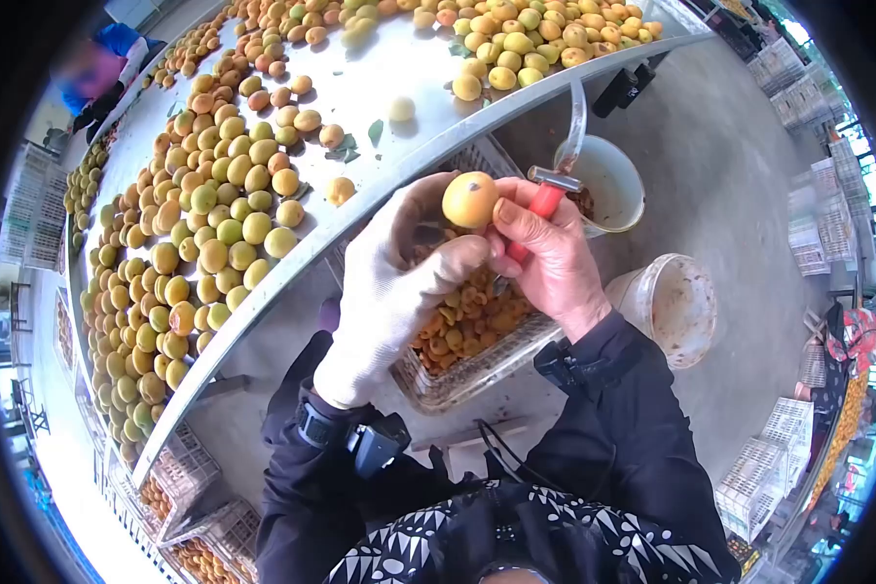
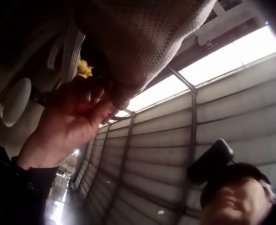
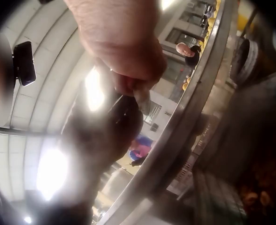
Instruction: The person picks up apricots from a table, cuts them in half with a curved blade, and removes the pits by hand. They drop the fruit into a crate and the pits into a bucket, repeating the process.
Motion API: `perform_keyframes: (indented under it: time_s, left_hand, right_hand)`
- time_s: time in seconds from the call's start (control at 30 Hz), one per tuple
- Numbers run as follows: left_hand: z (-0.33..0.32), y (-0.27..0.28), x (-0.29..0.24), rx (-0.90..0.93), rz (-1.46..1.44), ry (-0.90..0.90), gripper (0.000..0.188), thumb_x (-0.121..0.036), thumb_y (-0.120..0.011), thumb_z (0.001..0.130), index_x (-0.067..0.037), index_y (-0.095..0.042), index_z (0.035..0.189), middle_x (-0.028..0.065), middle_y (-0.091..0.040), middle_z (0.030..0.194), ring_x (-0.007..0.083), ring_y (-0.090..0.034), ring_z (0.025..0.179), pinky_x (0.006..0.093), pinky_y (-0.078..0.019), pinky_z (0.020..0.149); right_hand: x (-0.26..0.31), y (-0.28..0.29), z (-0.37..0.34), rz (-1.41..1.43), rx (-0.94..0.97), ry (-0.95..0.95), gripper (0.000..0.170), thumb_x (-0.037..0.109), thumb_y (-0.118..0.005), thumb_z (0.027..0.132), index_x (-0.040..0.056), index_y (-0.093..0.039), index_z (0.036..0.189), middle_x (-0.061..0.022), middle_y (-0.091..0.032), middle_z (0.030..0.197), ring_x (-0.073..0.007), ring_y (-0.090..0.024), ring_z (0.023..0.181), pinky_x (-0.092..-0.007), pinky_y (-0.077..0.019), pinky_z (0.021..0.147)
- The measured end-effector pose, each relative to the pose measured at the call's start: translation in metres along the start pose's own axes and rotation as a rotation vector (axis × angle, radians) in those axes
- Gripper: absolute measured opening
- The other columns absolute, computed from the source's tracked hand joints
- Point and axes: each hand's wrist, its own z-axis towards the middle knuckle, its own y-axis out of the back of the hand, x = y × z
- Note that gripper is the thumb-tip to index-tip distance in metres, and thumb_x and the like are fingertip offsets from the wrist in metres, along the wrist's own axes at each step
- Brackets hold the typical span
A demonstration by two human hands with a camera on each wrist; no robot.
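In the head view my left hand (image 1: 391, 277), in a white knit glove, holds a yellow-orange apricot (image 1: 470, 200) up at its fingertips. A small dark mark shows on the fruit's upper side. Close on its right, my bare right hand (image 1: 558, 255) grips a red-handled tool (image 1: 545, 202) with a metal crosspiece at its top. The right thumb tip is right at the fruit's edge. Both hands are above a crate (image 1: 438, 389) of orange fruit pieces. In the left wrist view the glove (image 2: 145, 42) hides the apricot; the right wrist view is dark and blurred around the hands.
A metal-edged sorting table (image 1: 399, 63) with many apricots (image 1: 229, 195) curves along the left and far side. Two white buckets (image 1: 618, 180) stand on the floor to the right. Stacked crates (image 1: 769, 467) line the right side. Another person (image 1: 102, 68) is at the far left.
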Motion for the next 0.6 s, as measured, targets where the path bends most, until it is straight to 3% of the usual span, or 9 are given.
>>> perform_keyframes:
  time_s: [0.07,0.23,0.37,0.43,0.47,0.5,0.57,0.6]
  left_hand:
    - [-0.003,-0.003,-0.002,-0.052,0.059,-0.011,0.062,-0.027,-0.08,0.081,0.002,-0.054,0.129,0.0077,-0.063,0.113,0.0122,-0.06,0.098,0.0276,-0.0515,0.084]
    - [-0.005,-0.005,-0.002,-0.13,0.015,-0.031,0.055,-0.019,-0.079,0.083,0.003,-0.055,0.127,0.0085,-0.065,0.11,0.0118,-0.061,0.096,0.0271,-0.0513,0.084]
    - [-0.006,0.005,-0.009,-0.205,-0.057,0.028,0.055,-0.017,-0.081,0.08,0.004,-0.056,0.125,0.0079,-0.066,0.106,0.0117,-0.062,0.092,0.0256,-0.0509,0.082]
    - [-0.005,0.006,-0.012,-0.238,0.05,-0.006,0.053,-0.015,-0.081,0.079,0.005,-0.058,0.123,0.0071,-0.066,0.104,0.0115,-0.062,0.091,0.0248,-0.0504,0.081]
    - [-0.004,0.007,-0.009,-0.234,0.052,-0.005,0.053,-0.015,-0.081,0.079,0.005,-0.058,0.123,0.0071,-0.066,0.104,0.0115,-0.062,0.091,0.0248,-0.0504,0.081]
    - [-0.004,0.006,-0.005,-0.241,0.098,-0.04,0.052,-0.014,-0.081,0.079,0.004,-0.059,0.121,0.0073,-0.066,0.104,0.0117,-0.062,0.091,0.0248,-0.0506,0.081]
    - [-0.002,0.003,-0.001,-0.237,0.144,-0.078,0.05,-0.013,-0.081,0.078,0.004,-0.06,0.12,0.0075,-0.067,0.105,0.0119,-0.062,0.092,0.0249,-0.0507,0.082]
    - [-0.003,0.001,-0.001,-0.241,0.165,-0.082,0.051,-0.009,-0.08,0.077,0.005,-0.059,0.121,0.0086,-0.066,0.106,0.0133,-0.062,0.096,0.0268,-0.0506,0.086]
  right_hand:
    - [-0.004,-0.003,-0.001,0.019,0.014,-0.015,0.027,0.018,-0.068,0.092,0.0008,-0.064,0.112,0.001,-0.06,0.078,-0.0033,-0.053,0.063,-0.0171,-0.0361,0.049]
    - [0.002,0.002,-0.01,-0.107,0.003,-0.023,0.028,0.021,-0.069,0.092,0.0032,-0.062,0.113,0.0017,-0.059,0.079,-0.0033,-0.051,0.065,-0.0169,-0.0355,0.052]
    - [0.011,0.005,-0.021,-0.421,0.002,0.079,0.042,0.036,-0.069,0.091,0.0072,-0.05,0.114,0.0,-0.058,0.081,-0.0043,-0.053,0.072,-0.02,-0.0418,0.063]
    - [0.006,0.008,-0.024,-0.892,0.045,0.37,0.045,0.042,-0.066,0.092,0.0055,-0.05,0.113,-0.0031,-0.058,0.079,-0.0063,-0.055,0.075,-0.0234,-0.0462,0.067]
    - [0.006,0.008,-0.026,-0.872,0.027,0.342,0.041,0.037,-0.068,0.091,0.0046,-0.05,0.108,-0.0066,-0.058,0.075,-0.0116,-0.058,0.071,-0.0277,-0.0483,0.065]
    - [0.005,0.009,-0.027,-0.869,0.023,0.343,0.041,0.037,-0.068,0.091,0.0046,-0.05,0.108,-0.0066,-0.058,0.075,-0.0116,-0.058,0.071,-0.0277,-0.0483,0.065]
    - [0.002,0.011,-0.028,-1.116,0.08,0.478,0.034,0.028,-0.072,0.089,0.0046,-0.051,0.1,-0.0079,-0.058,0.072,-0.0187,-0.06,0.063,-0.031,-0.0471,0.058]
    - [0.003,0.009,-0.029,-1.145,0.069,0.5,0.03,0.021,-0.075,0.086,0.0045,-0.051,0.094,-0.0094,-0.056,0.069,-0.0264,-0.06,0.059,-0.0343,-0.0466,0.054]
